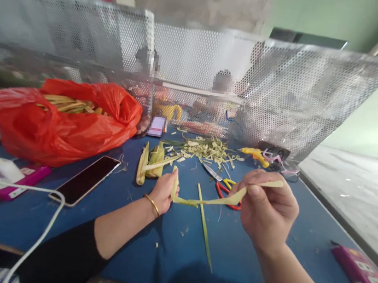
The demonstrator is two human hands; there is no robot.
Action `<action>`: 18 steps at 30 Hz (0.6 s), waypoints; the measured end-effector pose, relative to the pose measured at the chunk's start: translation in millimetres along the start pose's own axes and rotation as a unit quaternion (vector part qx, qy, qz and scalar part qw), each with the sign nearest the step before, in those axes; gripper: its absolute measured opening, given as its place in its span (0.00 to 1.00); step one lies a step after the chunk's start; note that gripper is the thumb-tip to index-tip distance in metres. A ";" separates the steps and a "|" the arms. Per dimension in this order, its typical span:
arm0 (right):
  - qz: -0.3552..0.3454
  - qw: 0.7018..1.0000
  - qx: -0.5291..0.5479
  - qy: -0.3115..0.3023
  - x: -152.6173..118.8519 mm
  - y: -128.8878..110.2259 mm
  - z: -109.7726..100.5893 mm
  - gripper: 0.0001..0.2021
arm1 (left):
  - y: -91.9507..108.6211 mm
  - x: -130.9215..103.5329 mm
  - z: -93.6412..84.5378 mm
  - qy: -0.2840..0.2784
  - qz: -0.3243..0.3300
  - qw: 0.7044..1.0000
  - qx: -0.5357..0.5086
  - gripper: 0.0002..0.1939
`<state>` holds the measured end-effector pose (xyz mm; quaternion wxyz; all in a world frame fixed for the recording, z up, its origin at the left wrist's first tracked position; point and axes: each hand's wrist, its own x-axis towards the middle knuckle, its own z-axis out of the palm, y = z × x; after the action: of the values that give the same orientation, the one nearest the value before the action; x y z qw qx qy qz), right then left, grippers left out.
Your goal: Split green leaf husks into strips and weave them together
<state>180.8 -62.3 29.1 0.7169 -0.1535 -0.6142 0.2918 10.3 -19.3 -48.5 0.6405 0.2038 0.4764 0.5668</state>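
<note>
Left hand (165,193): my fingers close on the pale-green, flat, fibrous leaf strip (219,201).
Right hand (267,212): thumb and forefinger pinch its far part.
Strip position: stretched between my hands above the blue tabletop (310,227).
Handling: I'd tension it gently; the narrow middle might tear.
Hidden: most left fingertips.

The blue worktop (235,263) carries a red plastic bag (61,131), a dark-screened phone (88,181), husk pieces (142,163), a heap of pale trimmings (208,150), open scissors (218,178), a yellow tool (256,155), a narrow green strip (205,229) and, far right, a magenta block (362,279).
</note>
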 end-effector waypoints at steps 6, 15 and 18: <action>0.027 0.999 0.045 0.005 10.5 -11.6 -7.6 0.01 | 1.2 10.1 -4.9 -0.001 0.037 0.999 -0.010 0.28; 0.071 0.992 0.045 0.090 24.7 -21.7 -21.3 0.06 | 20.4 1.4 -0.1 0.036 0.056 0.998 -0.020 0.25; 0.193 0.980 -0.027 0.034 24.1 -5.9 -24.4 0.09 | 24.7 -3.5 4.8 0.014 0.062 0.998 -0.009 0.27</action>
<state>207.6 -48.9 46.7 0.6634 -0.2985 -0.5560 0.4021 1.6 -14.4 -25.1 0.5992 0.2193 0.4668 0.6124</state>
